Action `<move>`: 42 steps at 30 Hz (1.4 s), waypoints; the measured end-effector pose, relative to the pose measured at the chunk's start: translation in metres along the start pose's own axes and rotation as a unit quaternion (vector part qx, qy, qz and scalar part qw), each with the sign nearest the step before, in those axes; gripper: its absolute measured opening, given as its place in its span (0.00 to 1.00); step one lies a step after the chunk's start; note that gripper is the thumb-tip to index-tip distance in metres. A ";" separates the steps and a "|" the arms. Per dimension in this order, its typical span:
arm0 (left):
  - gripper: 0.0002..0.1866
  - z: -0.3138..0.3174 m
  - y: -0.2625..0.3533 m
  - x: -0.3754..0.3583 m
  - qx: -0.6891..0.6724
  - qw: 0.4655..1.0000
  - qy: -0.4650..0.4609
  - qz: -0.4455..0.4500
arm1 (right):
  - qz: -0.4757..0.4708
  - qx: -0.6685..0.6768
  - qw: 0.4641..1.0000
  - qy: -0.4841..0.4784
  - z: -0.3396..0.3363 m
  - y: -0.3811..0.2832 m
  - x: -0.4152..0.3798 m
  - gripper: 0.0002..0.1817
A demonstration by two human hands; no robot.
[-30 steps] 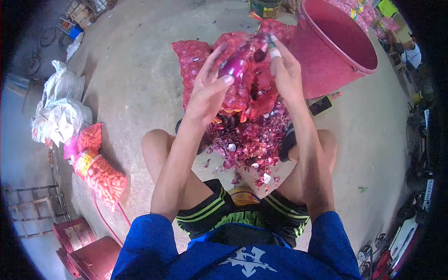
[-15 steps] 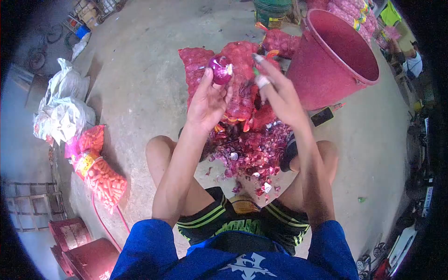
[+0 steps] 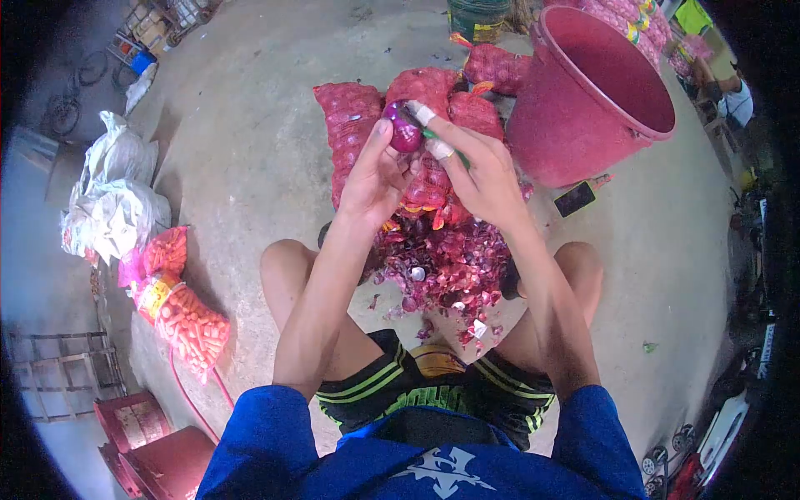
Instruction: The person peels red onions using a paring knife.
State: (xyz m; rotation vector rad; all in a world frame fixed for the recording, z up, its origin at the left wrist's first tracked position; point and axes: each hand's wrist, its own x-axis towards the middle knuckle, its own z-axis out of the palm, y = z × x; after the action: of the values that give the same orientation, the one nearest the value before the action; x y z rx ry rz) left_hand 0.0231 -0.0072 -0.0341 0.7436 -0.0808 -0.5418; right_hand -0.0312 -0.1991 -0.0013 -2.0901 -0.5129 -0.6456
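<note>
A peeled purple onion (image 3: 403, 137) is held in my left hand (image 3: 377, 179), its fingers wrapped round the onion's lower left side. My right hand (image 3: 475, 171), with white wraps on its fingers, meets the onion from the right. Its fingers are closed on a small knife with a green handle (image 3: 429, 133), partly hidden by them. Beneath my hands lie red net sacks of onions (image 3: 348, 125). A pile of onion skins (image 3: 446, 267) spreads over the floor between my feet.
A large red tub (image 3: 575, 108) stands at the right behind a phone (image 3: 575, 199). At the left are white sacks (image 3: 125, 208) and an orange-filled bag (image 3: 192, 325). A green bucket (image 3: 479, 21) is at the top. Another person (image 3: 737, 104) is at the far right.
My right hand has moved left and down to the onion, bringing the green-handled knife against it. My left hand still holds the onion, in nearly the same place.
</note>
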 end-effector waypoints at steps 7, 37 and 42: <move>0.32 0.009 -0.003 -0.007 -0.036 0.997 -0.065 0.029 | 0.075 0.035 0.984 0.158 -0.017 0.021 0.011 0.23; 0.41 0.036 0.016 -0.004 0.362 0.893 -0.045 0.262 | 0.103 0.087 0.990 -0.044 -0.039 0.003 0.000 0.25; 0.41 0.034 0.014 -0.004 0.310 0.891 -0.080 0.323 | 0.104 0.142 0.982 0.067 -0.031 0.026 0.001 0.24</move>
State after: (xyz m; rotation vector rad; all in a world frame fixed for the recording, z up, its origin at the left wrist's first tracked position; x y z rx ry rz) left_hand 0.0168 -0.0182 0.0008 1.2233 -0.6577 0.0866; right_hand -0.0235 -0.2388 -0.0020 -1.7871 -0.2870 -0.5525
